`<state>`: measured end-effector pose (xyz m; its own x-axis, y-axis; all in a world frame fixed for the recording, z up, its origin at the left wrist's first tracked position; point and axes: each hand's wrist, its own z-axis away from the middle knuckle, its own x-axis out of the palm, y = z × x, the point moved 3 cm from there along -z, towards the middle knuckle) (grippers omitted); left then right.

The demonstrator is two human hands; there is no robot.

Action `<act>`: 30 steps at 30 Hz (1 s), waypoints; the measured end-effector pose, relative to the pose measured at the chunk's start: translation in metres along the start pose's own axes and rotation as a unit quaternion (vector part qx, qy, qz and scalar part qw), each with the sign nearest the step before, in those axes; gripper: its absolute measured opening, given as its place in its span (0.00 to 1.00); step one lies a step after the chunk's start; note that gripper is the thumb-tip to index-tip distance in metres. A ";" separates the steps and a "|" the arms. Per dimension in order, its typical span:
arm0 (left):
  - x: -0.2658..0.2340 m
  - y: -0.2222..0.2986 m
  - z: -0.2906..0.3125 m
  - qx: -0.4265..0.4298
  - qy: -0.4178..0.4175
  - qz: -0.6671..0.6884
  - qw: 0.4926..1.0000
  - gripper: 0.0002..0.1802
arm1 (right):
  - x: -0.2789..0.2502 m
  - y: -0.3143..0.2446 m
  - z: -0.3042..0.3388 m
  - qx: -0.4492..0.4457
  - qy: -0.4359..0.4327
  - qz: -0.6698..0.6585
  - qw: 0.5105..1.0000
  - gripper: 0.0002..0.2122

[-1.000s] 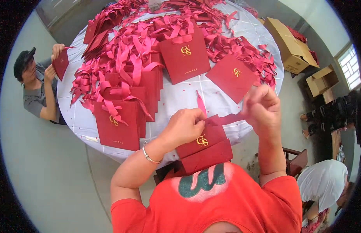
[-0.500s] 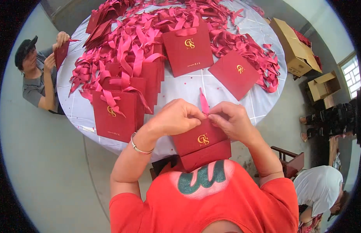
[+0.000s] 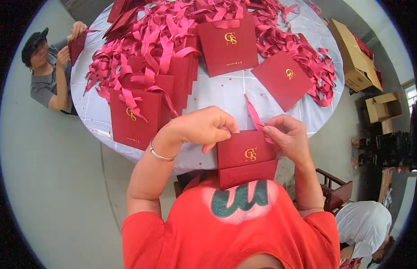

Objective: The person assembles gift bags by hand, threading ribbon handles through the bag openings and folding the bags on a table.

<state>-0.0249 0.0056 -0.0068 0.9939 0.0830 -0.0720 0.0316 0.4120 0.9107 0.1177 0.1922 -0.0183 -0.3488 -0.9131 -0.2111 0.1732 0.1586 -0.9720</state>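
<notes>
Red bag (image 3: 234, 155) at the worktop's (image 3: 217, 96) near edge, right hand (image 3: 288, 136) with fingers pinching its pink ribbon (image 3: 253, 112), left hand (image 3: 206, 127) with fingers bent at its top corner, hard to tell if gripping, piled ribboned bags (image 3: 228, 51) beyond, cut off above.

Matt paper bag (image 3: 247, 158), smooth glossy cloth ribbon (image 3: 253, 111)

A dark red bag (image 3: 247, 151) with a gold emblem lies between and slightly below the left hand (image 3: 205, 127) and the right hand (image 3: 287, 136), creased across its lower part. A pink ribbon (image 3: 253, 112), pinched by the right, points away beyond the fingertips.
</notes>
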 end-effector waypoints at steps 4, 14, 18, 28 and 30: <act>0.004 -0.003 -0.004 0.006 -0.049 0.073 0.996 0.11 | -0.001 0.000 0.000 -0.003 -0.005 -0.010 1.000 0.05; 0.010 -0.012 -0.011 0.015 -0.092 0.212 0.973 0.11 | -0.001 0.005 -0.004 -0.004 -0.014 -0.009 1.000 0.05; 0.011 -0.010 -0.012 0.009 -0.065 0.201 0.977 0.11 | 0.002 0.006 -0.005 0.005 -0.023 -0.017 1.000 0.04; 0.016 -0.007 -0.011 0.005 -0.008 0.187 0.982 0.06 | 0.003 0.008 -0.006 -0.038 -0.019 0.028 0.999 0.04; 0.016 -0.007 -0.012 0.009 0.008 0.179 0.984 0.05 | 0.004 0.004 -0.005 -0.070 0.009 0.028 0.997 0.05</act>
<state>-0.0100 0.0149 -0.0188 0.9400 0.2347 0.2475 -0.3176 0.3371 0.8863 0.1129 0.1913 -0.0239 -0.3582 -0.8950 -0.2659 0.0628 0.2611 -0.9633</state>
